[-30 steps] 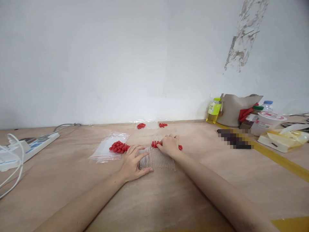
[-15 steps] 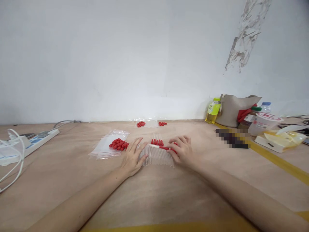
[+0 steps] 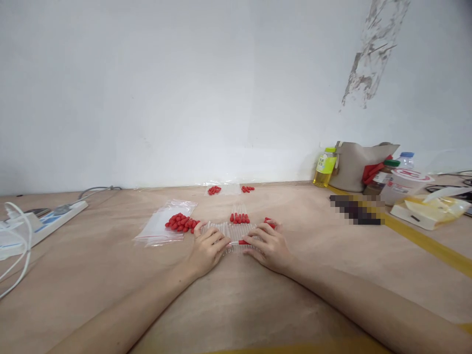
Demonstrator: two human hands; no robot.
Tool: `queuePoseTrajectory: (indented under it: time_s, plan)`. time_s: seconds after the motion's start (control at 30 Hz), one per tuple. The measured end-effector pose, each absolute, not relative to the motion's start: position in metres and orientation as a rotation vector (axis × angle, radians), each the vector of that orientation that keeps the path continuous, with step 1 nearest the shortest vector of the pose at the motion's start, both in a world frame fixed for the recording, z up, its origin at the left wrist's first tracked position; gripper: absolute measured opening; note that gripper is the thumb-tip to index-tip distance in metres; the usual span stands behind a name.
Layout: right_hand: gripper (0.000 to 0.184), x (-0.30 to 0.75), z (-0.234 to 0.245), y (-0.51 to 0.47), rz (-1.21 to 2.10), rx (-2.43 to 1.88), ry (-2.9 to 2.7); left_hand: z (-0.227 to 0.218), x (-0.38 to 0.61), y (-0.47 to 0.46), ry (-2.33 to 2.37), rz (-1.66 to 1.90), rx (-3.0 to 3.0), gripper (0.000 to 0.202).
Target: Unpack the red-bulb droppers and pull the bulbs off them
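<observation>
My left hand point(image 3: 209, 248) is closed, its fingertips on the left end of a thin clear tube point(image 3: 234, 243). At the tube's right end sits a red cap point(image 3: 242, 242), pinched by my right hand point(image 3: 270, 247). Both hands rest over a row of clear tubes point(image 3: 236, 230) laid side by side. Just beyond lie several tubes with red caps point(image 3: 240, 218) on their near ends. Another red piece point(image 3: 270, 221) shows behind my right hand's fingers. Beside my left hand is a pile of loose red caps point(image 3: 180, 222).
Clear plastic bags point(image 3: 157, 228) lie under the pile. Further red pieces point(image 3: 214, 190) sit near the wall. On the left is a power strip point(image 3: 61, 221) with white cables. A yellow-capped bottle point(image 3: 325, 168), a grey bag point(image 3: 352, 167) and a tissue pack point(image 3: 429, 211) stand right.
My left hand has moved right and closed on the tube. My right hand has come nearer me with the red cap, and the tube now spans both hands.
</observation>
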State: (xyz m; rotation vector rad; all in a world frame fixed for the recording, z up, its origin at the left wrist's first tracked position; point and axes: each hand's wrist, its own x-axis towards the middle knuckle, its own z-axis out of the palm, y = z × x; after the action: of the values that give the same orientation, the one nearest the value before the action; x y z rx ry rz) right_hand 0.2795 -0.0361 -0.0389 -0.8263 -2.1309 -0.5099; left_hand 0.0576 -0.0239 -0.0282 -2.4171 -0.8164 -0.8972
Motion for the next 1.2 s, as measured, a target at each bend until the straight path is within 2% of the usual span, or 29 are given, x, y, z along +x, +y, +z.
queuePoseTrajectory:
  time_s: [0.1,0.53,0.77,0.9,1.0,1.2]
  plan:
    - [0.013,0.277,-0.04,-0.036,-0.539,-0.832,-2.12,-0.026,0.059,-0.026,-0.799,-0.894,-2.423,0.012]
    - [0.015,0.277,-0.038,-0.041,-0.641,-0.784,-2.209,-0.025,0.059,-0.029,-0.726,-0.909,-2.395,0.012]
    - [0.012,0.315,-0.037,-0.034,-0.44,-1.038,-1.928,-0.025,0.015,-0.013,-0.953,-1.092,-2.283,0.014]
    - [0.022,0.315,-0.038,-0.023,-0.151,-0.914,-1.846,-0.031,0.025,-0.007,-0.97,-1.103,-2.399,0.029]
    - [0.026,0.311,-0.039,-0.016,-0.095,-0.915,-1.759,-0.033,0.044,-0.008,-0.955,-1.047,-2.442,0.039]
    - [0.02,0.324,-0.034,-0.009,-0.001,-1.109,-1.64,-0.021,0.055,-0.01,-0.832,-1.091,-2.428,0.022]
